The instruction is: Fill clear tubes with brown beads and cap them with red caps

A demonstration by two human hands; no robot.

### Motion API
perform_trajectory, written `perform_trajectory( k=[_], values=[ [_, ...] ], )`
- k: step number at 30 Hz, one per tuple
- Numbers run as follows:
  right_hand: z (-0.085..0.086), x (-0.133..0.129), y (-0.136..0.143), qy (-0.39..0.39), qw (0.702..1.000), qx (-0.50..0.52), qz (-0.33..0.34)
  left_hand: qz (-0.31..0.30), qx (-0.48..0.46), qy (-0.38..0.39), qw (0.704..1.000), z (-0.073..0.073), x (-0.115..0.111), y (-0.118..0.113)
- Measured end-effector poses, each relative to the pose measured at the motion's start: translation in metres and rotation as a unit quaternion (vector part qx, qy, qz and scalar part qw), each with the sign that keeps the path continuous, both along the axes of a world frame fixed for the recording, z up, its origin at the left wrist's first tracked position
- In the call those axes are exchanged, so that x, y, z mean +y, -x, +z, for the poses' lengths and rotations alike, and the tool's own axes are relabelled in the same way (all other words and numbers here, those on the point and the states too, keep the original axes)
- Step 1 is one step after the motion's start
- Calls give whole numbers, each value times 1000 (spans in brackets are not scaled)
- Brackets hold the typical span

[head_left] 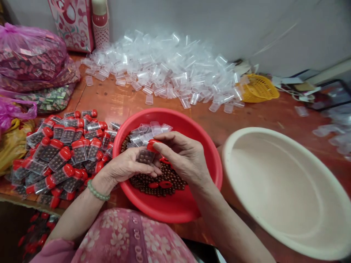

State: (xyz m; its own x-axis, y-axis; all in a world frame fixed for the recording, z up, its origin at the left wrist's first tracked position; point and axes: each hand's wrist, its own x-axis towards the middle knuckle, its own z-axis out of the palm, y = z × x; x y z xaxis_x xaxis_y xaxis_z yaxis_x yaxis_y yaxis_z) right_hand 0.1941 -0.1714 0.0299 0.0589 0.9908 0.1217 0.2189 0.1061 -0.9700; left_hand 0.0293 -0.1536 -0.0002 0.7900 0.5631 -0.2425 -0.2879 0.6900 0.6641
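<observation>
I see the small clear container over the red basin, betw. both hands — L hand gripping its body, R hand pinching its red cap, long axis slanting up twd R.

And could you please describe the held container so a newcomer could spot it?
Find the red basin on the table. Above it, the left hand holds a small clear container of brown balls, the right hand at its red cap. Unlike the capped ones piled at left, it is in hand.
</observation>
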Motion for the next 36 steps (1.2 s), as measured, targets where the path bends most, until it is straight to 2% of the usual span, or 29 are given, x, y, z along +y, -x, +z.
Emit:
perform_trajectory(
  k=[7, 10, 15, 20, 24, 29, 33, 36],
  values=[
    [3, 1, 16, 31, 998, 38, -26, -50, -68, 66, 994, -3, 5, 6],
    [2, 2, 22, 50, 997, 54, -37, -25, -66, 63, 996, -4, 6, 6],
    [-1, 2, 30, 47, 995, 60, -65, 18, 3, 103, 994, 0, 7, -1],
    [-5, 2, 34, 69, 989, 109, -67, 73, 62, 73, 993, 2, 5, -8],
    [-8, 3, 32, 105, 982, 153, -45, 87, 82, 46, 992, 0, 3, -9],
    [-8, 1, 36, 99, 979, 173, -47, 103, 102, 33, 989, -4, 2, -9],
    [-8, -3, 40, 72, 982, 164, -68, 125, 124, -1, 984, -9, 1, -10],
    [-13, -4, 40, 50, 990, 111, -68, 137, 129, 6, 982, -11, 2, -12]
  ],
)
